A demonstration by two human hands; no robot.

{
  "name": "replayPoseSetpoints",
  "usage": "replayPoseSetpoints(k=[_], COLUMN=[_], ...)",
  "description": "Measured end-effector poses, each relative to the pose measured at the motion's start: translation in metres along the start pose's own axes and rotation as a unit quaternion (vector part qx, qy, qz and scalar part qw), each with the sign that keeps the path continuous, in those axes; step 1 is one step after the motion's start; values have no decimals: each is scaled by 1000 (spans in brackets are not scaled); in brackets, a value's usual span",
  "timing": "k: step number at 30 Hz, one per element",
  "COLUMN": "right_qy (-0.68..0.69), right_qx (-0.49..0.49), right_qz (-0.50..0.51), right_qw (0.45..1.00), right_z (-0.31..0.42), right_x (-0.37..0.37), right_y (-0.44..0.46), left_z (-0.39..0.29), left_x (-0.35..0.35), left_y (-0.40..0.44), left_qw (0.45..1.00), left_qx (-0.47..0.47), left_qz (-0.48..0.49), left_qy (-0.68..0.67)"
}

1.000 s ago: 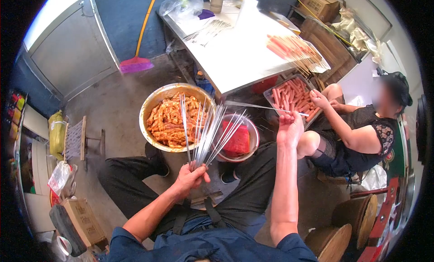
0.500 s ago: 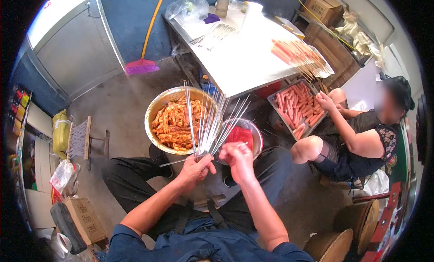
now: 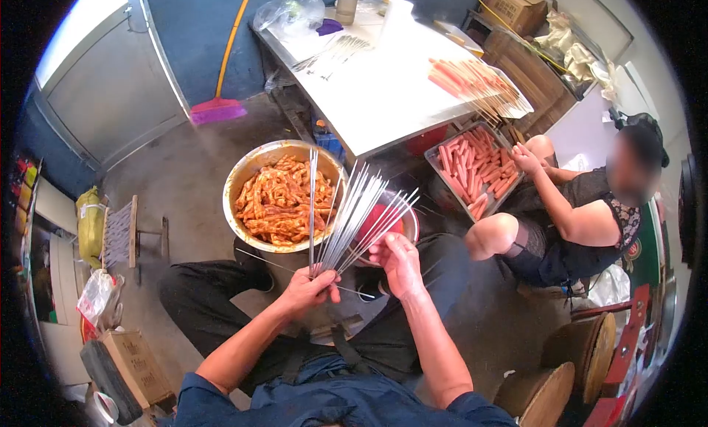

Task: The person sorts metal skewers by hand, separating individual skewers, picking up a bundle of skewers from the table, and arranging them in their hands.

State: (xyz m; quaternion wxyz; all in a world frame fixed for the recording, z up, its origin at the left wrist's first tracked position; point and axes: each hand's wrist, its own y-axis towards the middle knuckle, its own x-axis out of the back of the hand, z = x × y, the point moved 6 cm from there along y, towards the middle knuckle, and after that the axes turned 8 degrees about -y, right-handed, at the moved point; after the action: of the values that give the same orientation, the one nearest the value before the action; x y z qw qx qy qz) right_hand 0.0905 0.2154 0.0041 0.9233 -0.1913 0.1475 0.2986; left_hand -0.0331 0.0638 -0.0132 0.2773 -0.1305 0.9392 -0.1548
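My left hand [image 3: 310, 290] is closed round the lower ends of a fanned bundle of thin metal skewers [image 3: 346, 224]. One more skewer lies crosswise through that hand. Just right of the bundle, my right hand [image 3: 398, 263] has its fingers bent close to the skewers; whether they grip one is hard to make out. Behind the bundle stands a large metal bowl [image 3: 230, 198] of sauced meat pieces [image 3: 276, 206]. A smaller bowl [image 3: 414, 224] with something red in it is partly hidden behind the skewers and my right hand.
A seated person [image 3: 575, 213] at the right holds hands by a tray [image 3: 436, 160] of pink sausages [image 3: 472, 165]. The white table [image 3: 369, 110] bears skewered sausages [image 3: 472, 80], metal skewers and a plastic bag. A broom [image 3: 217, 110] leans on the wall; round wooden stools [image 3: 542, 397] stand lower right.
My right hand has come from the far right, where it held a single skewer, to beside the bundle. A skewer now lies across my left hand.
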Motion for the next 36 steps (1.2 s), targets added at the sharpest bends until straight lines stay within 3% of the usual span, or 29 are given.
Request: replayPoseSetpoints(k=[10, 24, 34, 36], right_qy=[99, 119, 46, 55], right_qx=[36, 58, 116, 178], right_qz=[21, 19, -101, -163], right_qw=[994, 991, 987, 969], right_z=[26, 28, 32, 51], right_x=[-10, -8, 22, 30], right_y=[24, 29, 48, 51], left_z=[13, 20, 17, 22], left_x=[-5, -9, -9, -4], left_y=[-7, -8, -6, -6], left_qw=[996, 991, 994, 994], left_qx=[59, 98, 88, 83], left_qz=[74, 89, 61, 62], left_qy=[-1, -31, -25, -26])
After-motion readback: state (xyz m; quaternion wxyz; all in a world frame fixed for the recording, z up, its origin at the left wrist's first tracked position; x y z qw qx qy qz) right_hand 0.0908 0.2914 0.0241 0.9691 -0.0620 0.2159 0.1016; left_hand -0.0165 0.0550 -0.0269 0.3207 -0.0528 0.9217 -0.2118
